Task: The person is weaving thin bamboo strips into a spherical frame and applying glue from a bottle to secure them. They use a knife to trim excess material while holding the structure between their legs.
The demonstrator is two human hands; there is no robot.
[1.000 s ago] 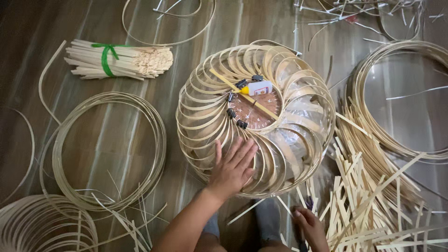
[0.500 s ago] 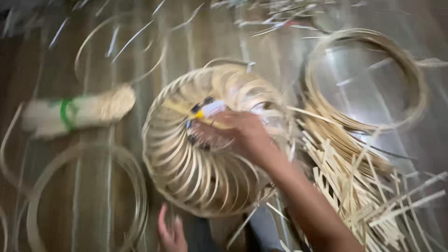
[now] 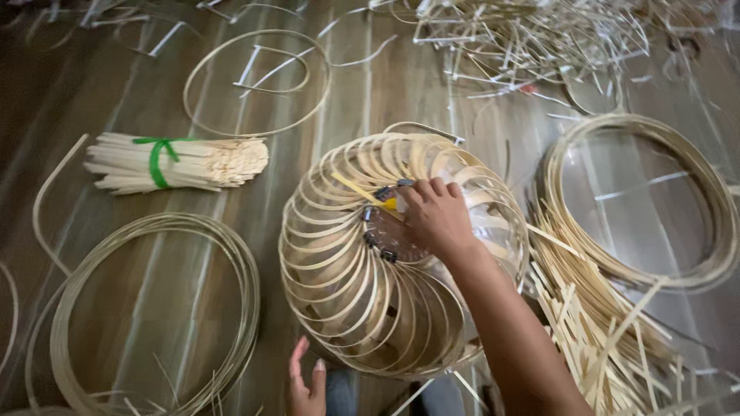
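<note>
A round lampshade frame (image 3: 370, 270) of overlapping pale bamboo loops is set on the wooden floor (image 3: 169, 300). Its dark hub is covered by the right hand (image 3: 435, 219), fingers curled; what is gripped cannot be told. The left hand (image 3: 307, 385) is held open below the rim. A green-tied stick bundle (image 3: 177, 163) lies to the left.

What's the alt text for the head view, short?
A right hand reaches into the centre of a round lamp frame of looped bamboo strips on a wood floor, at small black clips. The left hand hovers open by the frame's near edge. Around lie bamboo coils, a green-tied stick bundle and loose strips.
</note>
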